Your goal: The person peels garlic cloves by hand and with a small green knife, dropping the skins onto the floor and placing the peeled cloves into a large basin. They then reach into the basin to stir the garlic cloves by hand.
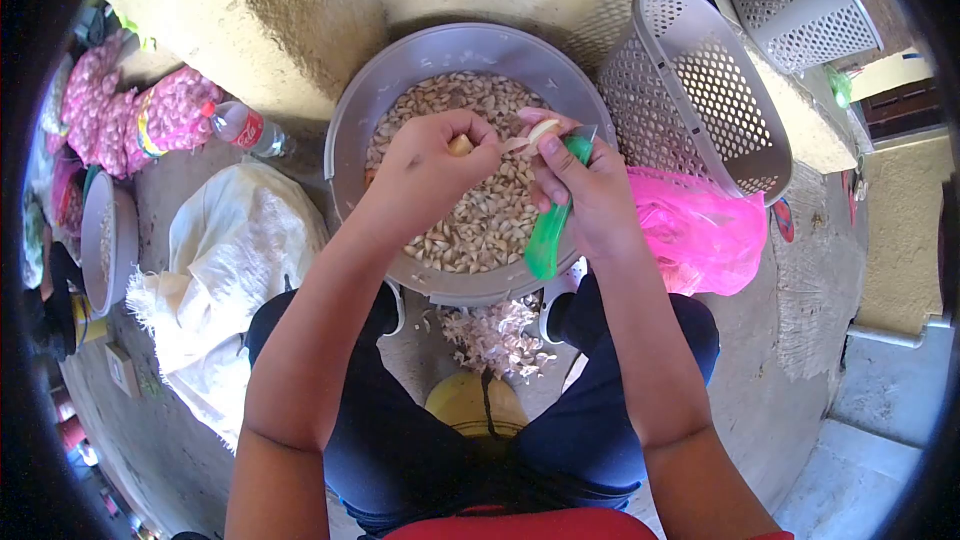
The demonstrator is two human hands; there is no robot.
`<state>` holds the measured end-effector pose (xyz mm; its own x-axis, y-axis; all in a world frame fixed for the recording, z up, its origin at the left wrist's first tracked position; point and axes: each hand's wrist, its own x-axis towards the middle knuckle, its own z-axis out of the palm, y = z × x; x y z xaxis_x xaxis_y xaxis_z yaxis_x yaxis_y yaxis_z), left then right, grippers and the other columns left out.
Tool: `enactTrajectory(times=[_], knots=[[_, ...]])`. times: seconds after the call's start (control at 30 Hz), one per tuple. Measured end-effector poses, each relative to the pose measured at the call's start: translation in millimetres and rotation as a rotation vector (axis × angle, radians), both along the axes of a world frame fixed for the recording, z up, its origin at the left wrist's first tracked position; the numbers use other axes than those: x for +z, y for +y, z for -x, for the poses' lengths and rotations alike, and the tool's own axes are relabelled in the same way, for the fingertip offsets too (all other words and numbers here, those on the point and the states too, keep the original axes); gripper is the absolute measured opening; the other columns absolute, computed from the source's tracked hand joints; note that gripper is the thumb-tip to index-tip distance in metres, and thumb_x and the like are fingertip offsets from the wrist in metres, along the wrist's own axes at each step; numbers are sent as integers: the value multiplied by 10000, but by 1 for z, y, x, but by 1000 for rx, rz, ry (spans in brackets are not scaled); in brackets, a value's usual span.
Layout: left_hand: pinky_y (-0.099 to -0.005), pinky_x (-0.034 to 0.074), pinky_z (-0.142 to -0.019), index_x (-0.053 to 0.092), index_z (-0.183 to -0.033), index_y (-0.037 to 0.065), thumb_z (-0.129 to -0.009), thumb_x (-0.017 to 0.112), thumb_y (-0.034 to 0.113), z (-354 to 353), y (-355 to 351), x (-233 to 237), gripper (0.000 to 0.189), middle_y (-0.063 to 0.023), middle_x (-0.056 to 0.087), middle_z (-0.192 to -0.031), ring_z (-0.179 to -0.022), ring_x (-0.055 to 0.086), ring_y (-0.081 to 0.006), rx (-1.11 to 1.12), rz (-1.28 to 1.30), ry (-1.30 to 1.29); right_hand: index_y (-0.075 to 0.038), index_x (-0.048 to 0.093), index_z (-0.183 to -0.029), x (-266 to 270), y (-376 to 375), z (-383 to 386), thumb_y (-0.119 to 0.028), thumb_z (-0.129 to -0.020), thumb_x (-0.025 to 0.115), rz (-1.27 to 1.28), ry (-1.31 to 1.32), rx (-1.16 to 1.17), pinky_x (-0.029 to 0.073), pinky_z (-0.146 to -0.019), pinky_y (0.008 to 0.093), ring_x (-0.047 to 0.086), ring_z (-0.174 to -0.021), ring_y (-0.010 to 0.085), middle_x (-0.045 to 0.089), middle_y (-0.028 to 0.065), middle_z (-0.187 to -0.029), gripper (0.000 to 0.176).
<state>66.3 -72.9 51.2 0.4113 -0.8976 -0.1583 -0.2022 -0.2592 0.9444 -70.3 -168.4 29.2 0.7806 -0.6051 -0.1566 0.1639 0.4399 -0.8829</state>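
Note:
Over the big grey basin (345,155) of garlic cloves (480,225), both hands are raised close together. My right hand (595,195) is closed around a green-handled knife (546,243), its blade partly showing past the fingers. The same hand pinches a pale garlic clove (543,130) between thumb and fingertips. My left hand (435,170) is closed, with a yellowish clove (461,145) tucked in its curled fingers. Its thumb and forefinger pinch a thin strip of garlic skin (515,144) that reaches to the clove in my right hand.
A grey perforated basket (655,100) and a pink plastic bag (700,230) stand right of the basin. At left are a white sack (235,240), a bottle (245,128) and net bags of garlic (150,120). Garlic peelings (495,335) lie between my feet.

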Motion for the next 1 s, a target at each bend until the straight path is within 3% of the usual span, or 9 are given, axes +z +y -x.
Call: enactTrajectory(times=[0.17,0.27,0.33,0.43,0.57,0.77,1.0], knots=[[-185,369,-527,555,-773,46,-785,545,149,0,0,-4,104,36,501,-643,-579,440,-31,-27,27,-77,-18,503,-1109,-3,-3,-4,-208,-843,540,36,50,-191,379,-448,199,405,-494,50,501,-6,-704,328],[-198,397,-622,571,-809,27,-783,575,129,1,0,1,106,12,542,-727,-677,477,-50,15,102,-94,-17,499,-1118,-3,-4,-2,-215,-842,543,19,42,-47,379,-439,200,407,-488,48,522,7,-755,343],[-206,406,-668,588,-855,16,-780,596,119,1,-2,-2,128,-6,566,-783,-729,498,-67,69,254,-80,-19,517,-1068,1,0,0,-209,-845,537,5,110,54,373,-435,199,398,-476,45,510,-2,-715,295],[-214,410,-710,605,-918,16,-771,616,112,-4,-2,-3,176,-27,583,-851,-774,518,-84,7,244,-134,-29,532,-975,0,1,2,-201,-847,528,22,169,202,354,-423,195,380,-458,39,481,-21,-649,215],[-225,416,-720,621,-912,14,-763,625,117,-7,0,3,181,-35,597,-838,-775,536,-97,-148,192,-85,-48,521,-870,5,2,4,-201,-851,517,-70,178,259,311,-403,191,353,-437,33,424,-47,-573,154],[-229,425,-699,629,-868,2,-739,646,111,-8,-1,1,170,-37,604,-787,-752,543,-96,-95,157,-79,-41,529,-996,10,4,3,-225,-837,542,-126,122,219,286,-403,189,342,-439,33,413,-50,-595,244],[-213,407,-646,631,-819,9,-725,652,94,-6,-1,0,128,-37,592,-740,-703,525,-84,-21,205,-339,-28,560,-1001,-3,0,2,-194,-790,612,61,217,43,333,-427,191,405,-467,45,544,-5,-709,273]])
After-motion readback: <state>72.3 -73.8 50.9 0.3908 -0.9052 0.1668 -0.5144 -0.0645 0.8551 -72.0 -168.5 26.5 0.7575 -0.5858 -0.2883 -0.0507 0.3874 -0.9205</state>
